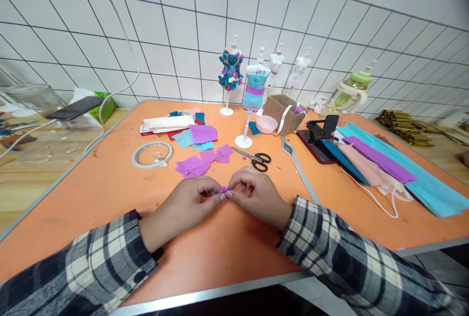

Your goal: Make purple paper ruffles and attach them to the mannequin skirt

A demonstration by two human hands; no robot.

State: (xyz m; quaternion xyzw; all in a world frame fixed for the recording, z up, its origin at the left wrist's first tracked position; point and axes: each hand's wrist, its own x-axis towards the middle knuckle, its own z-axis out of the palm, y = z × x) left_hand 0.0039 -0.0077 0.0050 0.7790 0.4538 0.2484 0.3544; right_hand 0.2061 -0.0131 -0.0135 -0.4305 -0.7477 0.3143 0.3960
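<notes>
Between my fingertips, a small crumpled piece of purple paper [223, 190] is pinched above the orange table [205, 257]. My left hand [188, 203] grips it from the left with thumb and forefinger. From the right, my right hand [254, 191] pinches the same piece, its other fingers curled. Flat purple paper pieces [194, 164] lie just beyond my left hand. Black-handled scissors [254, 156] rest beyond my right hand, blades pointing left. Farther back stands a small mannequin [255, 89] wrapped in blue and purple bands.
A tape roll [135, 155] lies at left. Behind are a flower-covered mannequin [230, 72], a pink bowl [266, 124] and a cardboard box [280, 111]. To the right are a phone [311, 147], long colored paper strips [381, 159] and a bottle [348, 94]. A white cable [122, 28] hangs at left.
</notes>
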